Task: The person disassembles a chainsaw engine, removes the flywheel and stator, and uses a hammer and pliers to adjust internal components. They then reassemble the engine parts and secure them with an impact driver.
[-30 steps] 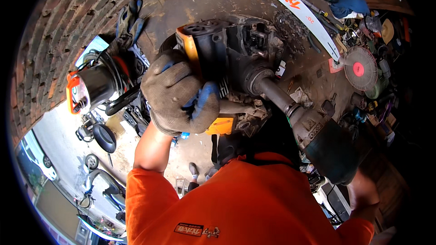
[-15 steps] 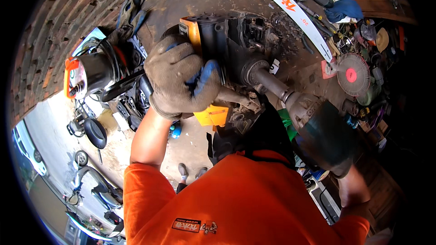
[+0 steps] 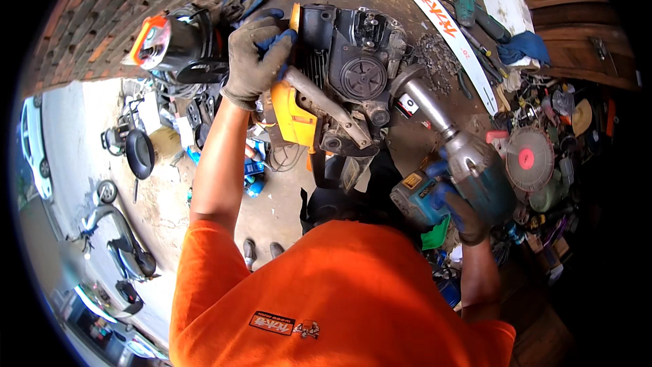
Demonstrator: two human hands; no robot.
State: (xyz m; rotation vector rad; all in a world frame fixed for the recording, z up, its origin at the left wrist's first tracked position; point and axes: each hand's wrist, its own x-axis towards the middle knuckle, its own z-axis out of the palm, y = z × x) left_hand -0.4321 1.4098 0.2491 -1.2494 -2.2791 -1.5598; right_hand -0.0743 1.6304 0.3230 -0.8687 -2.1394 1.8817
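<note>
Chainsaw (image 3: 360, 75), left hand (image 3: 255, 68) round handle (image 3: 329, 107), right hand (image 3: 464, 214) round power tool (image 3: 481, 178) (white bar (image 3: 449, 32) beyond)

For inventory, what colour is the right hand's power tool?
The power tool is teal with a silver front; head view.

The machine (image 3: 360, 75) has a matt, grimy dark finish. The housing (image 3: 293, 121) on its left is smooth yellow plastic; the handle bar (image 3: 328, 107) at its front looks like dull, worn metal. Right of the machine, the power tool (image 3: 479, 173) has a shiny metal nose, the blade (image 3: 468, 60) is smooth white, the boards (image 3: 577, 27) are brown wood.
</note>
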